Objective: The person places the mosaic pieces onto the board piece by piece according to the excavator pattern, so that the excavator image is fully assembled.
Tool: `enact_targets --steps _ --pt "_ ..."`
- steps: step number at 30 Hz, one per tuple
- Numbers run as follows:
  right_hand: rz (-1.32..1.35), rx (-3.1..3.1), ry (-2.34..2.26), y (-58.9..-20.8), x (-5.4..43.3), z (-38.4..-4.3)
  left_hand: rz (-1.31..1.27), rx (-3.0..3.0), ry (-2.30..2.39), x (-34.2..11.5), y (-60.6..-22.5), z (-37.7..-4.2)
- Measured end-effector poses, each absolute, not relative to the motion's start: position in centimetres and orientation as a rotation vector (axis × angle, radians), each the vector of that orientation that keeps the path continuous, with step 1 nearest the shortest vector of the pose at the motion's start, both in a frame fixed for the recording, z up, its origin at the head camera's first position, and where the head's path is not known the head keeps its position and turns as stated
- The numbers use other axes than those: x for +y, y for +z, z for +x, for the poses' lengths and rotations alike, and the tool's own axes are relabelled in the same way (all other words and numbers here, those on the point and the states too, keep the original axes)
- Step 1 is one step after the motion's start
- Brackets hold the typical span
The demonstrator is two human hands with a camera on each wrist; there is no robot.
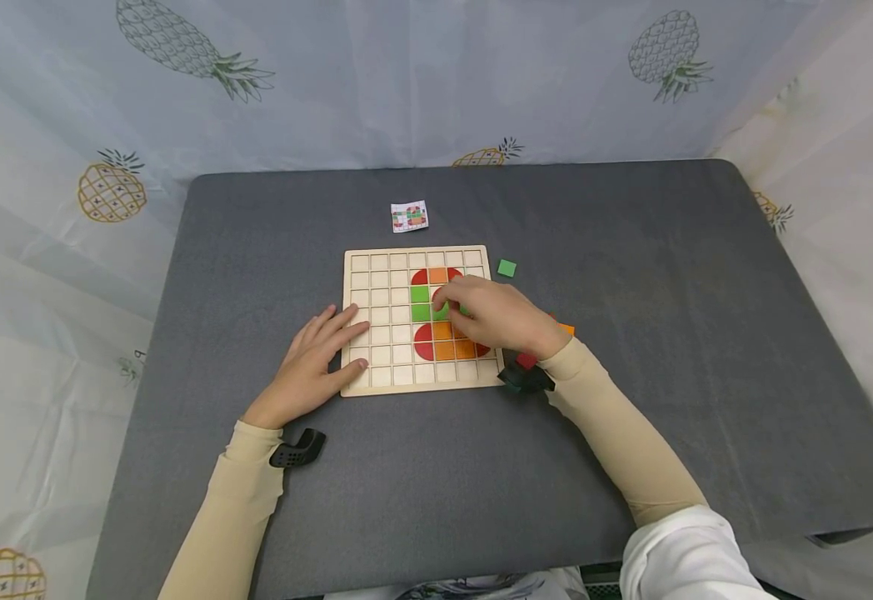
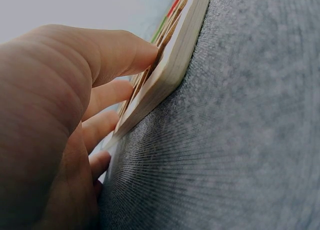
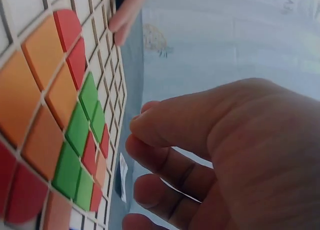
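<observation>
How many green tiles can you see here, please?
6 green tiles: on the board, two together at left, one in the middle, two at right; one loose on the table near the board's far right corner. More may be hidden by the right hand.

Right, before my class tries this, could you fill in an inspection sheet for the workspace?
Surface: dark grey table.
Job's things: wooden grid board, partly filled with coloured tiles; small picture card beyond it.
Clutter: green tile, red piece and orange piece to the board's right, the last two partly hidden.
Left hand: fingers spread, resting on the board's left edge.
Right hand: above the board, fingers bent; cannot tell whether it holds anything.
Cables: nothing seen.
Surroundings: pineapple-print curtain behind and beside the table.
</observation>
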State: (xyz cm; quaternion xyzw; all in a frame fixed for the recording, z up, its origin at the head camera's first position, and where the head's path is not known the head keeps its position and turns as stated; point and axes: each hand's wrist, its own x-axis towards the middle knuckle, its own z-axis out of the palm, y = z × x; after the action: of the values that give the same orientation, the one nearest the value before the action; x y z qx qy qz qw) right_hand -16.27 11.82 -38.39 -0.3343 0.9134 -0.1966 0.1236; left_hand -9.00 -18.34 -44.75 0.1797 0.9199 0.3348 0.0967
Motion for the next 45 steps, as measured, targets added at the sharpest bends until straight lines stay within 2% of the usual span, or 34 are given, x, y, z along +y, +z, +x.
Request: enact_targets --steps 21,33,45 --pt "-0.545 2.713 -1.001 -37.8 17.9 -19.5 0.525 2.728 0.981 -18.4 -44.8 -8.9" --pt "-0.411 2.782 -0.899 -38.3 19.4 -20.7 0.521 2.723 0.982 -18.4 -44.8 -8.9" --pt "-0.454 2.682 -0.628 -39.6 20.0 -21.4 0.526 2.726 0.986 -18.3 -44.8 -8.9"
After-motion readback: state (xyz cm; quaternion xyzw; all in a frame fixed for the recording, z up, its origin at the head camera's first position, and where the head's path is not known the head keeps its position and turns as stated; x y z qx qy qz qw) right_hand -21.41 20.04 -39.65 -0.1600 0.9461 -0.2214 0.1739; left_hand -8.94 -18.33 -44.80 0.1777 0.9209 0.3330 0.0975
